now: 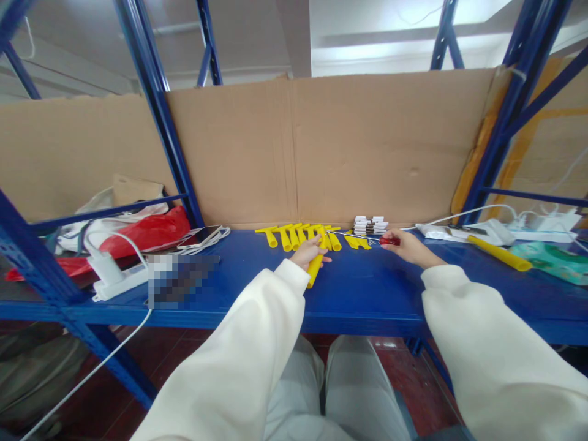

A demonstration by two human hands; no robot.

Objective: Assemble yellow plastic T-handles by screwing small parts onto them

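Note:
My left hand (pixel 309 252) is wrapped around a yellow T-shaped tube piece (pixel 315 272), its round end tilted toward me. In my right hand (pixel 404 246) is a screwdriver (pixel 389 241) with a red handle; its thin metal shaft points left, and the tip reaches the top of the held yellow piece. Whether the tip sits in a screw is too small to tell. Behind my left hand stands a row of several similar yellow pieces (pixel 286 240). Small yellow parts (pixel 357 242) lie beneath the screwdriver shaft, before stacked white pieces (pixel 370 224).
A yellow tube (pixel 500 253) and a green packet (pixel 551 260) lie at the right. A white power strip (pixel 122 280), cables and a red bag (pixel 147 233) occupy the left. Cardboard (pixel 367 141) closes off the back of the blue shelf (pixel 367 300); blue posts rise at both sides.

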